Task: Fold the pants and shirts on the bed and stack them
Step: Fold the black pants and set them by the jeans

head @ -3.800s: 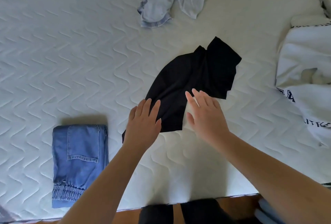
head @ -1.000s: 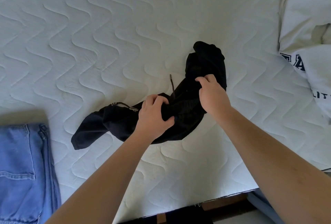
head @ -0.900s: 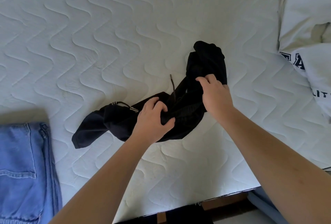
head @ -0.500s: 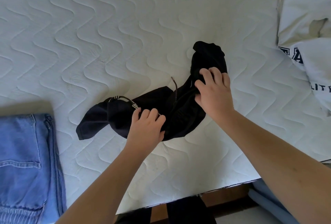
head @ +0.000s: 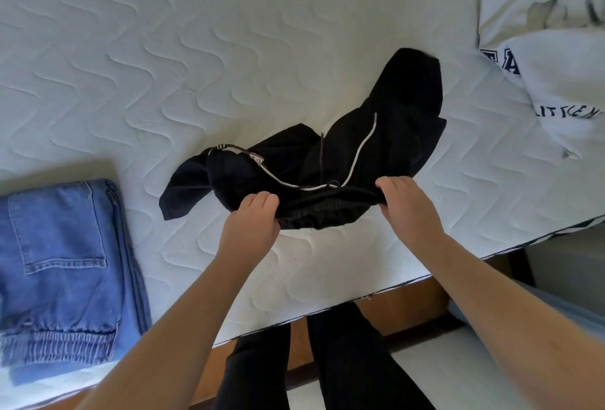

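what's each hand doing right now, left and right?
Left hand: gripping the near edge of the black pants.
Right hand: gripping the same edge, further right.

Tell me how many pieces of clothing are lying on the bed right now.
3: folded blue jeans at the left edge, a crumpled black garment mid-bed gripped by both hands, and a white printed top at right. Others may lie outside the view.
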Demonstrator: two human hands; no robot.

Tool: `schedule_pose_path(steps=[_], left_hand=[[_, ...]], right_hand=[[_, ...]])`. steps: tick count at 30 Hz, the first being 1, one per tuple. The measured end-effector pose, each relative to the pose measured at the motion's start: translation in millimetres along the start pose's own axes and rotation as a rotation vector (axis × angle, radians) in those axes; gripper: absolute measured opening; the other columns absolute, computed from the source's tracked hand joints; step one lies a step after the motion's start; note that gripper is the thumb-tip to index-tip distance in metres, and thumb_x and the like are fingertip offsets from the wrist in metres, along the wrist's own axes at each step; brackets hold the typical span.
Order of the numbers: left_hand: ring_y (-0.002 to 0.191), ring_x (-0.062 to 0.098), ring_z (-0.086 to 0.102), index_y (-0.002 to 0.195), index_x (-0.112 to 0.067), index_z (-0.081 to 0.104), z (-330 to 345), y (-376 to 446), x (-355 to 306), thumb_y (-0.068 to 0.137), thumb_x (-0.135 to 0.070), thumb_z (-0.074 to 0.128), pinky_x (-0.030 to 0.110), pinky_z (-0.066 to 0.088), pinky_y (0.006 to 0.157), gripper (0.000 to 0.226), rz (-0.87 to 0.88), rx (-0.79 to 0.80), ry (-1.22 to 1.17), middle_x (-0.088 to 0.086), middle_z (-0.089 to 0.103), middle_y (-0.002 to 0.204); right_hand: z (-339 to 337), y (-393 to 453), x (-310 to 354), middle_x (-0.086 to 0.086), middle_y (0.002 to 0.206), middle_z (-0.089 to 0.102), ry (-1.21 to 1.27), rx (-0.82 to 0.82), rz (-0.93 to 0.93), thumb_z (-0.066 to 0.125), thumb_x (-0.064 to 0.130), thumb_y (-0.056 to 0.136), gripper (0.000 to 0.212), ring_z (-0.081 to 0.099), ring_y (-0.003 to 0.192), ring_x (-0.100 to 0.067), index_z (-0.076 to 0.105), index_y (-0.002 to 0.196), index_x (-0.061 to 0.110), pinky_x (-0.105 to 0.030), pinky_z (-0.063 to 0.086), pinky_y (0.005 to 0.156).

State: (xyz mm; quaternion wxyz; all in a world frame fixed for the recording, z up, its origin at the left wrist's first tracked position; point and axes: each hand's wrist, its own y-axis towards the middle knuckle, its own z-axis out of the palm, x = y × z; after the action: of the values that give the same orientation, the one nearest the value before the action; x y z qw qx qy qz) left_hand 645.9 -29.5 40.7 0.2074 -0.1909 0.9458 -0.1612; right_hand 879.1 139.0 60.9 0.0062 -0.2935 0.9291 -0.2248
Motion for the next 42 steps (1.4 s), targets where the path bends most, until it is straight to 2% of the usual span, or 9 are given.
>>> schedule_pose_path(steps=[3,8,17,23,28,32,35,38,42], left_hand=[[0.088,0.016,0.061,0.103,-0.018,0.06,-16.7,-26.0,-0.1,0.09,-0.019,0.066,0.033,0.058,0.06,0.015,0.028,-0.055,-0.03,-0.004,0.066,0.097],[0.065,0.023,0.065,0.113,-0.017,0.067,-66.0,-71.2,4.2,0.087,-0.02,0.071,0.028,0.043,0.048,0.026,0.153,-0.154,0.063,-0.001,0.071,0.079],[0.099,0.028,0.062,0.117,-0.014,0.07,-169.5,-119.7,12.1,0.089,-0.004,0.067,0.038,0.053,0.079,0.029,0.253,-0.209,-0.149,0.003,0.069,0.109],[0.103,0.018,0.062,0.095,-0.011,0.07,-232.6,-131.2,-2.1,0.074,0.005,0.073,0.022,0.042,0.089,0.027,0.237,-0.303,-0.324,-0.013,0.064,0.11],[0.081,0.011,0.063,0.106,-0.029,0.069,-281.6,-141.9,-9.2,0.081,-0.007,0.063,0.027,0.05,0.078,0.034,0.162,-0.33,-0.342,-0.014,0.071,0.096],[0.091,0.005,0.064,0.105,-0.038,0.07,-314.4,-153.2,-14.7,0.086,0.0,0.063,0.017,0.051,0.08,0.042,0.248,-0.368,-0.489,-0.025,0.068,0.101],[0.099,0.006,0.065,0.102,-0.039,0.069,-333.7,-160.6,-24.5,0.085,0.003,0.059,0.013,0.047,0.082,0.046,0.347,-0.399,-0.553,-0.02,0.069,0.105],[0.1,0.009,0.065,0.101,-0.036,0.07,-344.3,-164.9,-29.3,0.083,0.003,0.057,0.013,0.046,0.083,0.045,0.417,-0.421,-0.586,-0.016,0.07,0.105],[0.094,0.003,0.065,0.1,-0.036,0.072,-346.3,-166.7,-27.3,0.084,0.006,0.065,0.01,0.045,0.079,0.045,0.394,-0.43,-0.607,-0.019,0.071,0.102]], right_hand=[[3.0,-24.6,9.5,-0.007,0.132,0.06,-0.038,0.025,-0.02,0.065,0.021,0.093,0.042,0.052,0.125,-0.025,0.057,0.133,0.013,-0.033,0.04,0.109],[-25.8,-64.3,24.5,-0.003,0.106,0.072,-0.188,-0.059,-0.062,0.059,0.031,0.095,0.024,0.059,0.109,-0.026,0.069,0.114,0.02,-0.041,0.036,0.098],[-103.3,-115.9,49.3,-0.007,0.097,0.068,-0.216,-0.273,-0.333,0.073,0.019,0.084,0.028,0.06,0.11,-0.029,0.072,0.112,0.021,-0.049,0.023,0.115],[-157.2,-131.9,71.4,0.001,0.095,0.069,-0.199,-0.594,-0.333,0.076,0.015,0.078,0.021,0.06,0.093,-0.029,0.076,0.098,0.02,-0.037,0.029,0.084],[-197.2,-139.7,85.5,-0.002,0.083,0.064,-0.203,-0.627,-0.357,0.08,0.01,0.074,0.029,0.056,0.075,-0.028,0.077,0.1,0.022,-0.037,0.036,0.07],[-234.8,-150.6,97.6,-0.006,0.071,0.049,-0.197,-0.671,-0.237,0.078,0.004,0.067,0.03,0.045,0.059,-0.026,0.077,0.088,0.026,-0.034,0.035,0.058],[-256.1,-160.7,105.7,-0.003,0.064,0.042,-0.244,-0.643,-0.198,0.075,0.007,0.065,0.028,0.037,0.053,-0.024,0.077,0.083,0.028,-0.031,0.028,0.054],[-272.4,-167.3,112.5,0.005,0.055,0.03,-0.345,-0.448,-0.137,0.067,0.013,0.073,0.029,0.03,0.049,-0.02,0.073,0.087,0.037,-0.026,0.017,0.052],[-278.9,-171.8,113.0,0.005,0.054,0.044,-0.241,-0.385,-0.009,0.05,0.02,0.084,0.032,0.046,0.053,-0.019,0.065,0.099,0.043,-0.023,0.018,0.045]])
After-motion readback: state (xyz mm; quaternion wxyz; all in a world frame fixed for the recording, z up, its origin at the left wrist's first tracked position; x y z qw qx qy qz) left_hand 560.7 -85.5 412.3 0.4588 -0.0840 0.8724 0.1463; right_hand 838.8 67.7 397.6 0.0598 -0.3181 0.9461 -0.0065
